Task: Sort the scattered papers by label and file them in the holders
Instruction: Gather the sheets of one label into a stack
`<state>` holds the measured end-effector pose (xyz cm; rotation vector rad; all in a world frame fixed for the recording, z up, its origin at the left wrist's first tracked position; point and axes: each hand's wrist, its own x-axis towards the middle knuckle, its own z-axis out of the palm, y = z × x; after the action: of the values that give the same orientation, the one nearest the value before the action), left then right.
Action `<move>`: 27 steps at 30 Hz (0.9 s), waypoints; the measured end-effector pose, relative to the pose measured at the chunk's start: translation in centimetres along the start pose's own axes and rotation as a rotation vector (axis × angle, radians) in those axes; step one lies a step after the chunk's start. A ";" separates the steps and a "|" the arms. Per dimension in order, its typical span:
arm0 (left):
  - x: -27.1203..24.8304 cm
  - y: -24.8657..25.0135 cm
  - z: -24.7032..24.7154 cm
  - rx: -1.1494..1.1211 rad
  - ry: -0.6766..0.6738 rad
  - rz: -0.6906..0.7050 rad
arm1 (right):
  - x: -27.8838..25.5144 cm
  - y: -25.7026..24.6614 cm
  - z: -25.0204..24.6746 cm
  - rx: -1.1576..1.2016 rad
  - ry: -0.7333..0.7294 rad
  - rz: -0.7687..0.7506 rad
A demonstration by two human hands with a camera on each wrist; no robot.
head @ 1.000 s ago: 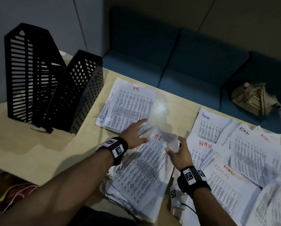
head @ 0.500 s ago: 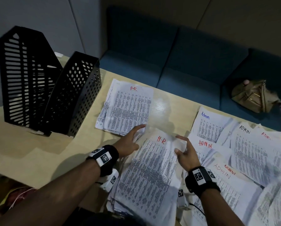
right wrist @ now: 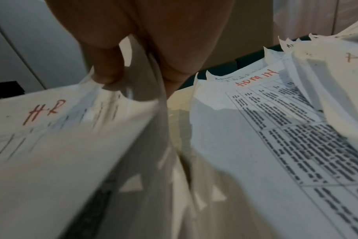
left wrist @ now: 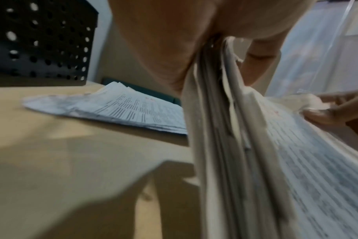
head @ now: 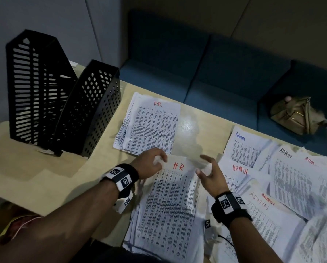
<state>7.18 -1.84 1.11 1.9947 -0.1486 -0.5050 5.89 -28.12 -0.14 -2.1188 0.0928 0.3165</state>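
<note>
**Q:** which pile are you on?

**Me:** The near H.R stack. My left hand pinches its top left corner, my right hand its top right. Its long axis runs toward the other H.R pile just beyond. Two holders sit left of that, closer to my left hand.

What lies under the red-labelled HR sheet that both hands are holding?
Under the top white HR sheet, more white printed sheets form a stack that the left hand and right hand grip at its far corners. Their labels are covered, so unreadable.
</note>
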 end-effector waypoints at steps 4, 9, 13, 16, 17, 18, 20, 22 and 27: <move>-1.5 -1.8 0.7 -0.148 0.083 -0.025 | -0.2 0.4 0.8 0.092 0.041 -0.011; -3.3 -2.9 2.7 -0.258 0.234 -0.096 | -0.3 0.5 2.9 0.032 0.077 -0.043; -2.5 -2.8 2.3 -0.396 0.368 -0.144 | -1.0 -0.4 3.1 0.143 0.107 0.099; -1.2 -2.0 0.3 -0.493 0.461 -0.134 | -2.4 -0.2 2.7 0.208 0.033 0.195; -0.7 -1.9 -0.4 -0.501 0.471 -0.118 | -3.0 -0.2 2.8 0.188 -0.010 0.194; -0.2 -1.7 -0.9 -0.491 0.463 -0.095 | -3.4 0.0 3.0 0.154 -0.023 0.179; 0.9 -1.7 -1.5 -0.441 0.436 -0.036 | -3.6 0.3 3.2 0.147 0.025 0.146; 1.9 -2.5 -2.2 -0.270 0.489 0.001 | -3.4 0.1 3.0 0.171 0.118 0.131; 2.7 -7.3 -4.2 0.516 0.427 -0.353 | -3.0 0.6 0.2 0.122 0.296 0.079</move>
<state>10.53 4.16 -4.44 2.6062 0.3810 -0.2600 2.82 -28.46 0.05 -2.0302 0.3601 0.0398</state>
